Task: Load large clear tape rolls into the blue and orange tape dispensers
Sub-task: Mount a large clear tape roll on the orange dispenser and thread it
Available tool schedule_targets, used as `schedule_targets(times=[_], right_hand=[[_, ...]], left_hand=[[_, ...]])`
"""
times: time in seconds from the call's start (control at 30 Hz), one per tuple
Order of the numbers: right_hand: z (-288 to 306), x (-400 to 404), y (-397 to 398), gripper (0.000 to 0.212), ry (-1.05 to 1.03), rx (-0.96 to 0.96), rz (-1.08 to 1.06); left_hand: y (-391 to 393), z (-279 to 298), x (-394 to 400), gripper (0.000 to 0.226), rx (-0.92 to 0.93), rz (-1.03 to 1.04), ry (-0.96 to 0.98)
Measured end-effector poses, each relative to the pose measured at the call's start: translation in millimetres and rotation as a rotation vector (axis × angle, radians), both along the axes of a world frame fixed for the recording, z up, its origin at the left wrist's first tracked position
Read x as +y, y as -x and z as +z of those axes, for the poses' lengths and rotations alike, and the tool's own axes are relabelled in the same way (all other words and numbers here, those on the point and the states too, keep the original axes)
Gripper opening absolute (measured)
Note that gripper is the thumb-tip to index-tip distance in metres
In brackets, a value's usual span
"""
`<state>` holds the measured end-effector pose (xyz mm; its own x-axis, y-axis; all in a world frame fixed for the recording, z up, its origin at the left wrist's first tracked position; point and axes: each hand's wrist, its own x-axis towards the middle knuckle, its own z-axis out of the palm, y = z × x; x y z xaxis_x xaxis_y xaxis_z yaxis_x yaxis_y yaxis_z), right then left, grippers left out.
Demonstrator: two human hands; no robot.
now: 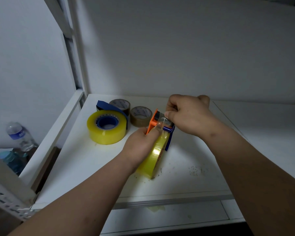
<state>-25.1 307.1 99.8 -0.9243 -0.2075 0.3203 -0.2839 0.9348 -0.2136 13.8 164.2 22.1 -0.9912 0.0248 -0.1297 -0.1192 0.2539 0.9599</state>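
An orange and blue tape dispenser stands on edge in the middle of the white shelf, with a large clear yellowish tape roll mounted in it. My left hand grips the roll and dispenser from the left. My right hand pinches the loose clear tape end at the dispenser's front roller. To the left, a second large clear roll lies flat on a blue dispenser, its blue hub showing in the core.
Two brown tape rolls stand behind the dispensers near the back wall. A white upright post borders the shelf on the left. Plastic water bottles stand below to the left. Small debris specks lie at the front right.
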Motion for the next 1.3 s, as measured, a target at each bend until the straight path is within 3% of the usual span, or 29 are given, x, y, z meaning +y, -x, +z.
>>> schedule_targets(times=[0.13, 0.27, 0.67, 0.9, 0.97, 1.13, 1.3], right_hand=[[5, -9, -4, 0.009, -0.101, 0.053, 0.010], [4, -14, -5, 0.023, -0.175, 0.103, 0.078], [-10, -10, -9, 0.021, -0.134, 0.267, 0.109], [-11, -6, -11, 0.020, -0.193, 0.341, 0.131], [-9, -3, -9, 0.021, -0.208, 0.334, 0.154], [-6, 3, -6, 0.019, -0.162, 0.217, 0.223], [2, 9, -4, 0.016, 0.035, 0.063, 0.257]], left_hand=[[-4, 0, 1, 0.034, 0.013, 0.017, 0.020], [-6, 0, 2, 0.040, 0.031, 0.014, 0.027], [-5, -3, 1, 0.027, 0.072, 0.033, 0.086], [-5, -3, 1, 0.036, 0.095, 0.050, 0.098], [-4, 0, -2, 0.040, 0.046, 0.036, 0.039], [-7, -1, -17, 0.050, -0.271, -0.140, -0.363], [-10, -9, -19, 0.038, -0.235, -0.179, -0.454]])
